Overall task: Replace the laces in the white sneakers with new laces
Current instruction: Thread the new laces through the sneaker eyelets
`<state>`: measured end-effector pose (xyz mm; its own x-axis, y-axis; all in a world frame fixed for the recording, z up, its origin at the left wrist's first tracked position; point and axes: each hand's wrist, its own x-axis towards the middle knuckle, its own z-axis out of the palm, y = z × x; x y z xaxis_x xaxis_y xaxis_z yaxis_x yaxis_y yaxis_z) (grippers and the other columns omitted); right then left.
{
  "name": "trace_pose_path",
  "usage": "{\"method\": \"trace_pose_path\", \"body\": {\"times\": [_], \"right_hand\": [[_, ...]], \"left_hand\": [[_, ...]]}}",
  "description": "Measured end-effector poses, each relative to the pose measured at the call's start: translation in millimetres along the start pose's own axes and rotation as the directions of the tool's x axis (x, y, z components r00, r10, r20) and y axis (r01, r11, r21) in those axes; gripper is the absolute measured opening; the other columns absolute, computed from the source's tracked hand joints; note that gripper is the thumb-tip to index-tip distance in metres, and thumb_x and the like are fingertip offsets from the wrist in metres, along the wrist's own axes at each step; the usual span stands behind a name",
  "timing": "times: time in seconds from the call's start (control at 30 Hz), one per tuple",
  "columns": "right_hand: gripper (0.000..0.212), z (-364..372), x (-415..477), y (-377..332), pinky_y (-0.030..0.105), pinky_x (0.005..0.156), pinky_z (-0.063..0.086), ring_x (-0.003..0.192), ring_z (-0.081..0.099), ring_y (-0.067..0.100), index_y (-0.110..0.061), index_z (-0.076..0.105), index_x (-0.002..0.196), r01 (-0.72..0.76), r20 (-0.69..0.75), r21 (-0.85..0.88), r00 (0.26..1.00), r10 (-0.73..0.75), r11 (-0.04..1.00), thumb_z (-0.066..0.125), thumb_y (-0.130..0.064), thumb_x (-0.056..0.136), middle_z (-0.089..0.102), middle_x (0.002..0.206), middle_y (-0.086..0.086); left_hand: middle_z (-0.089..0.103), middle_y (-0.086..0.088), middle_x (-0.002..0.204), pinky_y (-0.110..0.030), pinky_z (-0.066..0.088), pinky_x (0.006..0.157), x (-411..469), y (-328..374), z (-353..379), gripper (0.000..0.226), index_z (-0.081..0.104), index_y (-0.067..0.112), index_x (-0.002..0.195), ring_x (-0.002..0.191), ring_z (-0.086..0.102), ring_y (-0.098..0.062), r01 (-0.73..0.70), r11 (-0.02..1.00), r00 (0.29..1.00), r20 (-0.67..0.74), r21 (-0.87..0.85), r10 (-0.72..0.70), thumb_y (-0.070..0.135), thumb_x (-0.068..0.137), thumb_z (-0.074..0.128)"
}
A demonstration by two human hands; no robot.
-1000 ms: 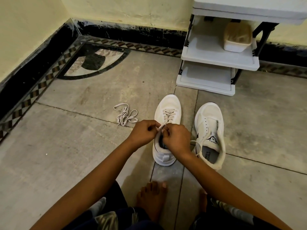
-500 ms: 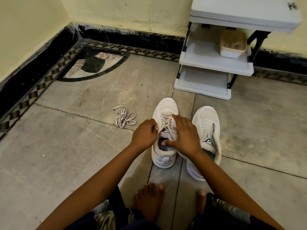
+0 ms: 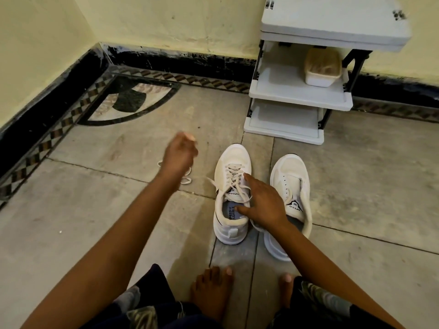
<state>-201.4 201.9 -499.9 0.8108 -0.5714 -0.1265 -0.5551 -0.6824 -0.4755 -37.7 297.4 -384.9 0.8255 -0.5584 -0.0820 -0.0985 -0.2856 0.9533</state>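
White laced sneaker (image 3: 234, 157) under spread right hand (image 3: 264, 206); left hand (image 3: 180, 154), loosely curled, empty, should next grasp ten-o'clock lace (image 3: 186, 180) for unlaced sneaker (image 3: 291, 172).

Single head-worn view, forward and down, close over the tiled floor (image 3: 95, 222) toward the wall corner.

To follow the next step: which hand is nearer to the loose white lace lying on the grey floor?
Left. The left hand is above the loose white lace, covering part of it; the right hand rests on the laced white sneaker, farther right.
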Motion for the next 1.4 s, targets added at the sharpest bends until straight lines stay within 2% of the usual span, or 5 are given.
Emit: {"method": "trace_pose_path", "body": {"times": [0.13,0.43,0.93,1.23,1.4], "right_hand": [[0.089,2.3,-1.1,0.7,0.03,0.101,0.034,0.127,0.046,0.022,-0.019,0.023,0.148,0.017,-0.034,-0.023,0.999,-0.018,1.0,0.07,-0.044,0.076,0.044,0.144,0.004],[0.084,2.3,-2.0,1.2,0.033,0.095,0.04,0.119,0.052,0.026,-0.018,0.02,0.148,0.007,-0.012,-0.088,1.0,-0.008,0.996,0.064,-0.043,0.082,0.048,0.14,0.006],[0.029,-47.0,-25.0,-13.1,0.029,0.084,0.046,0.091,0.059,0.019,-0.009,0.066,0.109,0.123,0.175,0.198,0.972,-0.159,0.972,0.055,-0.002,0.083,0.062,0.11,0.009],[0.012,-45.5,-33.4,-16.4,0.03,0.076,0.048,0.09,0.061,0.022,-0.011,0.068,0.089,0.074,0.211,0.036,0.974,-0.08,0.997,0.058,-0.008,0.084,0.067,0.096,0.005],[0.022,-92.3,-29.1,-40.0,0.028,0.076,0.05,0.076,0.063,0.02,-0.014,0.053,0.077,-0.078,0.016,0.685,0.996,0.092,0.724,0.049,0.002,0.092,0.065,0.077,0.006]], "left_hand": [[0.064,-0.013,0.1,-0.024,0.035,0.071,-16.9,-63.9,17.1,0.041,0.059,0.003,0.103,0.092,0.058,-0.026,-0.18,0.651,0.894,0.398,0.737,-0.204,0.039,0.098,0.041],[0.03,0.014,0.04,-0.014,0.02,0.036,3.9,-29.4,-21.1,0.033,0.05,0.012,0.062,0.036,0.022,-0.002,0.154,0.981,0.965,0.229,-0.114,-0.125,0.014,0.095,0.048],[0.063,-0.009,0.095,-0.031,0.049,0.063,-15.4,-30.7,-12.0,0.048,0.035,0.014,0.132,0.075,0.057,-0.019,-0.167,0.861,0.944,0.329,0.481,0.0,-0.007,0.088,0.036],[0.073,-0.003,0.086,-0.031,0.051,0.072,-27.3,-21.1,-8.0,0.023,0.067,0.014,0.09,0.074,0.064,-0.014,-0.245,0.801,0.929,0.369,0.546,0.033,0.0,0.087,0.05],[0.072,-0.003,0.087,-0.018,0.047,0.07,-28.8,21.3,-18.8,0.016,0.067,0.007,0.098,0.074,0.061,-0.006,-0.144,0.938,0.966,0.252,0.315,0.063,0.008,0.093,0.051]]}}
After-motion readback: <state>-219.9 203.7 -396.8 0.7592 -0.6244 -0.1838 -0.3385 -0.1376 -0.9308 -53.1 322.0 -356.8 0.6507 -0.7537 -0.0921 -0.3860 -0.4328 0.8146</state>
